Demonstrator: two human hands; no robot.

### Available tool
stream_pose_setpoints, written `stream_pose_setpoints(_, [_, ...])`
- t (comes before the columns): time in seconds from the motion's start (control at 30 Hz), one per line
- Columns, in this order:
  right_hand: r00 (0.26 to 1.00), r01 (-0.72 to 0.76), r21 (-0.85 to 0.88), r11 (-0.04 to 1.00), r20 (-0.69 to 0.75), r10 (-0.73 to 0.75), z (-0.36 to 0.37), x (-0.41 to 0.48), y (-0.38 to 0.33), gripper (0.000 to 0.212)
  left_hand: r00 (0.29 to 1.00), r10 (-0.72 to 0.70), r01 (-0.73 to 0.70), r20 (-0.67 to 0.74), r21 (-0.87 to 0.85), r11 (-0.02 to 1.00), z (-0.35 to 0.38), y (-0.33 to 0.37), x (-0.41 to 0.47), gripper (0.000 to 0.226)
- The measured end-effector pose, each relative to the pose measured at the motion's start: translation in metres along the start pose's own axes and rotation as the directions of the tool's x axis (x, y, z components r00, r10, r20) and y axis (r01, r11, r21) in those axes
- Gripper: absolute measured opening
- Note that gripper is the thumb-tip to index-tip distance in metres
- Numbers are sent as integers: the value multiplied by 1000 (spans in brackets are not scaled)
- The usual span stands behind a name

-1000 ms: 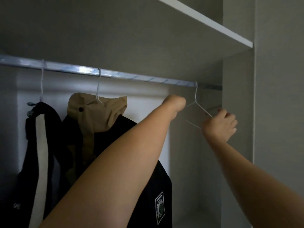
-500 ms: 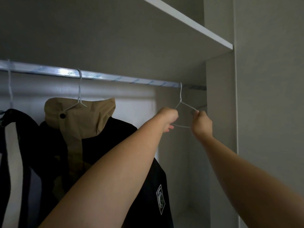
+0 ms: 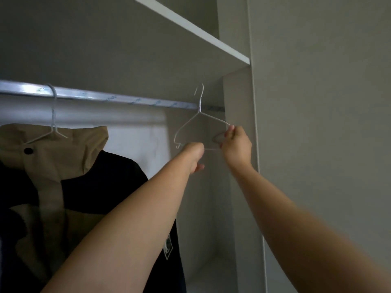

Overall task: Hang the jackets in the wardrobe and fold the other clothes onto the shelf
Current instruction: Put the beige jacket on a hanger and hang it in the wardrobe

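An empty white wire hanger (image 3: pixel 191 121) is raised at the right end of the silver rail (image 3: pixel 118 98), its hook above the rail and off it. My left hand (image 3: pixel 193 155) grips the hanger's bottom bar near its left end. My right hand (image 3: pixel 237 144) pinches the hanger's right shoulder. To the left, a tan and black jacket (image 3: pixel 69 178) hangs from another white hanger (image 3: pixel 53 125) on the same rail.
A white shelf (image 3: pixel 190 26) runs above the rail. The wardrobe's side panel (image 3: pixel 239 123) stands just right of my right hand. A pale wall (image 3: pixel 317 123) fills the right side. The wardrobe floor (image 3: pixel 209 275) shows below.
The empty hanger has been lifted, so its hook now stands above the rail instead of resting on it. Both hands closed in on it and my view shifted right.
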State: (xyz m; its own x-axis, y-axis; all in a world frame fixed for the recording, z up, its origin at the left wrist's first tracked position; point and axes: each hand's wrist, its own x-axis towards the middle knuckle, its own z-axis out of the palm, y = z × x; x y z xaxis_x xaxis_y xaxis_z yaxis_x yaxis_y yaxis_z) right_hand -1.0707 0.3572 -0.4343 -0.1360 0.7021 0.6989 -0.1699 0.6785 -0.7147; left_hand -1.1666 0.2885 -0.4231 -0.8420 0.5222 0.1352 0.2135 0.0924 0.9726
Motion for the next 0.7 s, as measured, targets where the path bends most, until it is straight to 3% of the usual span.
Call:
stream_pose_setpoints(0.1, [991,-127,125,984,-32,132,-20,-17,7,43,997,-70,73,34,-109,991,16,-14,3,29])
stream_pose_setpoints(0.23, [948,-271,396,877,-48,315,-50,-49,35,41,984,-115,149,135,-283,947,37,-30,9,30])
stream_pose_setpoints(0.3, [926,-306,470,828,-56,373,-63,-69,57,40,973,-118,189,196,-400,897,46,-42,11,36])
stream_pose_setpoints(0.37, [900,-340,507,792,-68,430,-74,-94,84,39,969,-107,213,221,-537,816,57,-56,5,27])
stream_pose_setpoints(0.43, [877,-394,463,794,-71,476,-83,-121,113,39,976,-100,205,192,-672,712,71,-71,-3,17])
stream_pose_setpoints(0.5, [864,-455,337,824,-56,500,-91,-147,137,39,987,-103,162,125,-756,634,83,-90,-12,23])
stream_pose_setpoints(0.6, [862,-498,152,854,-19,506,-104,-170,163,32,996,-46,85,72,-770,632,96,-116,-23,31])
stream_pose_setpoints(0.7, [881,-473,3,881,14,473,-118,-175,171,19,993,108,-41,47,-722,691,112,-136,-39,30])
